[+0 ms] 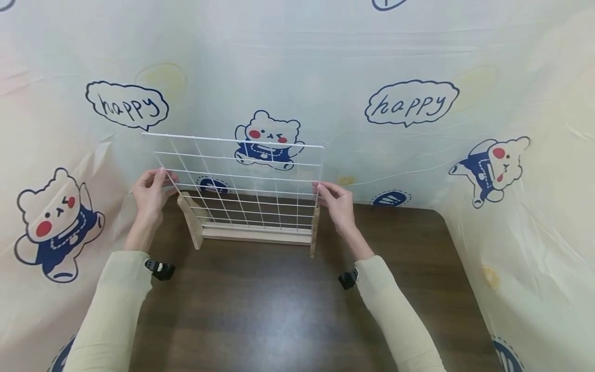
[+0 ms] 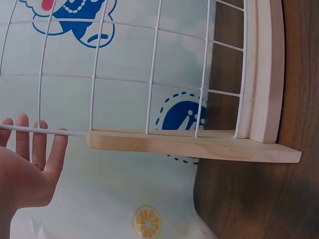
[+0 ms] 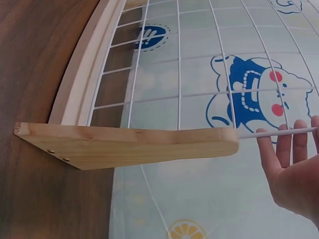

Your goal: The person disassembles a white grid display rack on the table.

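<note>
Nearest are the two pale sleeves [image 1: 109, 310], with a small black wrist camera [image 1: 160, 269] at each cuff, and below and between them the dark wood-grained desk [image 1: 279, 310]. Past the cuffs, the left grip [image 1: 151, 191] pinches the left side wire of a white wire grid [image 1: 232, 140], thumb toward the person and fingers behind; the right grip [image 1: 339, 206] pinches the right side wire in the same way, a little above the stand. Both are closed down to the thickness of the wire and hold nothing else. The grid stands tilted over a light wooden stand [image 1: 255, 236] near the far part of the desk, its lower part between the two side boards and its top rising well above them. Its bottom wire runs along the crossbar; whether it sits in a groove there or merely rests against the wood, I cannot tell. The step in hand looks like fitting the grid to the stand, or steadying it there, with most of the alignment apparently done. The next move would call for even, gentle pressure from both sides, then a check that the bottom edge is seated before letting go, since a loose panel could tip. Behind everything hangs a pale printed cloth [image 1: 325, 72].
</note>
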A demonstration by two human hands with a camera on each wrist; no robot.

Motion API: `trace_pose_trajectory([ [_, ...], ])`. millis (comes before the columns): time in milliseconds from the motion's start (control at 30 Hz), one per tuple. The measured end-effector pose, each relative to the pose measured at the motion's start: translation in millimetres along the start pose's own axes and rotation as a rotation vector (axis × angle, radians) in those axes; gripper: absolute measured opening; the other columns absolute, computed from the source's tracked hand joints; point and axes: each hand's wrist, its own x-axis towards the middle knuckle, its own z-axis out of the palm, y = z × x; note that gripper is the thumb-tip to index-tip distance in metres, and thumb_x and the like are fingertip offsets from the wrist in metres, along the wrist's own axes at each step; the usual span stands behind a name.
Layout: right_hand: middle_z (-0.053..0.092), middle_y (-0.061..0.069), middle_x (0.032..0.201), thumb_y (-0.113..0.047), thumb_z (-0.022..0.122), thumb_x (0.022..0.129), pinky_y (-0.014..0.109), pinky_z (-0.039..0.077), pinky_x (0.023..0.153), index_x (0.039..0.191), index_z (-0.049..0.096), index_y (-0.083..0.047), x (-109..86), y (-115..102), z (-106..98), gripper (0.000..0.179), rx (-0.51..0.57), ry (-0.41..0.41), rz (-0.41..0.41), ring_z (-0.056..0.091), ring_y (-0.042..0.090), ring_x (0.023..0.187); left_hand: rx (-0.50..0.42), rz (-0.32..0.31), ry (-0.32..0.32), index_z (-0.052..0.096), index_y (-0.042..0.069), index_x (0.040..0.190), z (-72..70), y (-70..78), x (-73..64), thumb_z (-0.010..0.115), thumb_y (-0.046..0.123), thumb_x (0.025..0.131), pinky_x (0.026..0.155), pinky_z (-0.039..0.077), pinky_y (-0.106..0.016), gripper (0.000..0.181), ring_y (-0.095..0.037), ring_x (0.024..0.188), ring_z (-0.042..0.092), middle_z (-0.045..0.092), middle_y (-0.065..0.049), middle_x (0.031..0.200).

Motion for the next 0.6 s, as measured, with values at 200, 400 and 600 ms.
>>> trace_pose_trajectory([
  [200, 0.072, 0.010, 0.097, -0.005, 0.065, 0.092, 0.056, 0.050, 0.087, 0.103, 0.066, 0.014, 3.9, -3.9, 3.7, 0.022, 0.021, 0.018, 0.001, 0.069, 0.018, 0.083, 0.038, 0.015, -0.021, 0.062, -0.006, 0.090, 4.7, 7.6, -0.8, 0.064, 0.010, 0.093, 0.064, 0.059, -0.026, 0.016, -0.020, 0.074, 0.068, 0.070, -0.010, 0.080],
  [400, 0.072, 0.008, 0.096, -0.006, 0.065, 0.092, 0.052, 0.052, 0.088, 0.104, 0.066, 0.012, 6.2, -7.9, 4.5, 0.022, 0.037, 0.014, 0.022, 0.069, 0.018, 0.084, 0.031, 0.031, -0.037, 0.062, -0.005, 0.091, 0.2, 4.3, 6.4, 0.061, 0.007, 0.095, 0.065, 0.060, -0.029, 0.013, -0.021, 0.076, 0.068, 0.071, -0.012, 0.082],
  [600, 0.072, 0.008, 0.096, -0.007, 0.065, 0.093, 0.056, 0.048, 0.091, 0.105, 0.067, 0.010, 7.9, -10.5, 2.2, 0.021, 0.033, 0.006, 0.045, 0.068, 0.018, 0.086, 0.013, 0.005, -0.088, 0.062, -0.005, 0.094, -1.2, 6.4, 10.5, 0.060, 0.008, 0.095, 0.066, 0.059, -0.029, 0.013, -0.020, 0.078, 0.069, 0.071, -0.011, 0.085],
])
